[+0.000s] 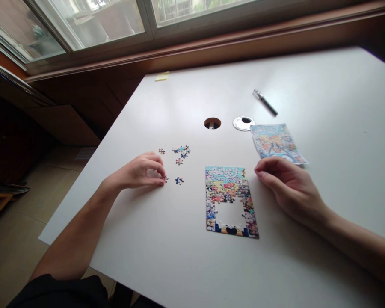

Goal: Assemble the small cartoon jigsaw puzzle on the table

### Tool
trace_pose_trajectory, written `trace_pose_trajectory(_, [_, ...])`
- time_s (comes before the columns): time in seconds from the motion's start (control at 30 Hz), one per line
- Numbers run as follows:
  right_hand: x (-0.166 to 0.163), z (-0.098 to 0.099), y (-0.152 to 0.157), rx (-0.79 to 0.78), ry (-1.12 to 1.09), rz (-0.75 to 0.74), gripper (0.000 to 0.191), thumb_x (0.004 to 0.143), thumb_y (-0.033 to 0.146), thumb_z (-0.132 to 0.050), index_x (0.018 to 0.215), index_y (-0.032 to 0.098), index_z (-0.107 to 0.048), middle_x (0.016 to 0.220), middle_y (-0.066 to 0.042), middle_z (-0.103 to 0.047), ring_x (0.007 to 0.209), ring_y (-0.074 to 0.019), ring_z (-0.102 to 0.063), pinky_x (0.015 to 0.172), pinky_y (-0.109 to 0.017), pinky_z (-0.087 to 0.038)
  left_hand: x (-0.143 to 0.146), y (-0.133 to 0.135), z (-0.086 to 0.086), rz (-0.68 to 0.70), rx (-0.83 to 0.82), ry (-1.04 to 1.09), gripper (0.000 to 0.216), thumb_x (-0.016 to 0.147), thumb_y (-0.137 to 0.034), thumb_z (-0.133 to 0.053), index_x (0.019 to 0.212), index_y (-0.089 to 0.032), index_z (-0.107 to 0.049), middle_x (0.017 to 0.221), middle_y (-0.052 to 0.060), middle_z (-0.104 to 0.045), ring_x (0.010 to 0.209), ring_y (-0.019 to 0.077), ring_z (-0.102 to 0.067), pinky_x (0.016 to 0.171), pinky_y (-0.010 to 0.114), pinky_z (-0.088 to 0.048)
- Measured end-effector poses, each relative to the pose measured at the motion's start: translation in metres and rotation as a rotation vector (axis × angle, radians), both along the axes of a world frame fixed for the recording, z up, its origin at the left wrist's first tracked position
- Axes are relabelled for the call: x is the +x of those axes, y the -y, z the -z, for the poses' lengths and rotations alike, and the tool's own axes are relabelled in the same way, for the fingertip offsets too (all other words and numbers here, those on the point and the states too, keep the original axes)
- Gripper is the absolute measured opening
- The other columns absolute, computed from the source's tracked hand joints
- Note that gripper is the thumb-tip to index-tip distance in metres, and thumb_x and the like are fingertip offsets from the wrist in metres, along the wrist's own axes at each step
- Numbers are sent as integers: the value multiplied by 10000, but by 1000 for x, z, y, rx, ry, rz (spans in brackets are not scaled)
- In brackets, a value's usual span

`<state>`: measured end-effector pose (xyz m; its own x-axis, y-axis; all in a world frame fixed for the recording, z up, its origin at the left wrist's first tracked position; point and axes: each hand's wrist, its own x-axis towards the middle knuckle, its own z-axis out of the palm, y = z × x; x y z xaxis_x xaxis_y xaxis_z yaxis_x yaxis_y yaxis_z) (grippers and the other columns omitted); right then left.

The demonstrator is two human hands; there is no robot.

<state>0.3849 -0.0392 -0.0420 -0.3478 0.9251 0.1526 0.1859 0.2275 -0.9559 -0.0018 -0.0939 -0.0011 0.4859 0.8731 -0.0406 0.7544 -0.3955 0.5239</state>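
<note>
My left hand is closed in a pinch on a small jigsaw piece at the left of the table. Just beyond its fingertips lie several loose jigsaw pieces, and one dark blue piece sits to their near side. A partly assembled jigsaw puzzle with "Bluey" lettering lies flat between my hands, a gap in its lower middle showing white. My right hand rests to the right of it, fingers curled and thumb against them, with nothing visible in it. Its knuckles overlap the near edge of a printed picture sheet.
A black pen with a clear cap lies toward the back of the white table. Nearer are a round cable hole and its silver cover. A yellow sticky note marks the far left edge, below the window.
</note>
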Motion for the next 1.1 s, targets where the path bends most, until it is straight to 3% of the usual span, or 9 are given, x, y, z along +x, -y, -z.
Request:
trace_pose_trajectory(0.27, [0,1,0,7,4,9,31,886,271,-643,893,242,-637,872,-27,-623,810,-177,-582,744,-276,-478,-1,1,-2,-6,73,0,129,829,-354,-729,804,-229,-712,872,48,-676,867,189,-609,804,307,-498])
trace_pose_trajectory(0.47, [1,2,0,8,-2,-12,25,894,266,-638,906,244,-634,872,-19,-620,813,-163,-574,742,-257,-466,-13,2,-5,-48,190,-35,51,845,-242,-654,835,-216,-696,897,50,-667,901,192,-611,827,305,-486])
trace_pose_trajectory(0.87, [-1,2,-1,30,-27,-31,29,905,264,-635,906,235,-632,862,-7,-615,791,-138,-576,729,-232,-471,5,4,-3,54,102,-70,65,857,-257,-669,838,-218,-717,863,21,-673,827,149,-589,881,303,-453])
trace_pose_trajectory(1.1, [-2,2,-1,40,-54,-55,37,902,266,-620,916,232,-615,851,-17,-597,779,-167,-572,713,-290,-490,4,4,2,17,-31,-69,83,879,-270,-633,873,-209,-690,937,34,-667,890,157,-602,786,254,-481])
